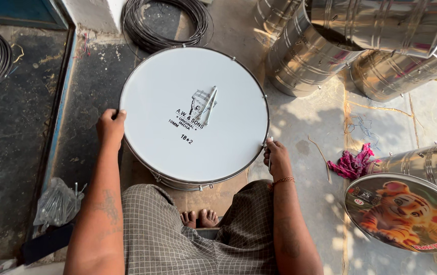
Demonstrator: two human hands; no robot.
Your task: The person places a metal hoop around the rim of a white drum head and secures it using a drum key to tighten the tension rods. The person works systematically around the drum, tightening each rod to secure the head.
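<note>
Both of our hands clasp the rim of the drum (194, 114): the left hand (110, 126) curls over the edge at nine o'clock, fingers closed on the hoop, and the right hand (276, 157) grips at about four o'clock, though we cannot tell how far its fingers wrap underneath. The drum stands upright on the floor just ahead of our feet (200, 218), white skin facing up.

We judge it stiff and fairly light for its width: a thin metal shell under a taut skin that would dent or scuff if pressed. The metal hoop is the sound place to hold; the polished side looks slippery.

A small metal tool (209, 105) lies loose near the skin's centre, beside a small black printed mark.

At four o'clock lies another drum (404, 211) with a round orange tiger-cub picture. Bare steel shells (330, 46) lie at one o'clock, wire coils (167, 23) at twelve, a pink rag (352, 164) at three, a plastic bag (55, 203) at eight.
</note>
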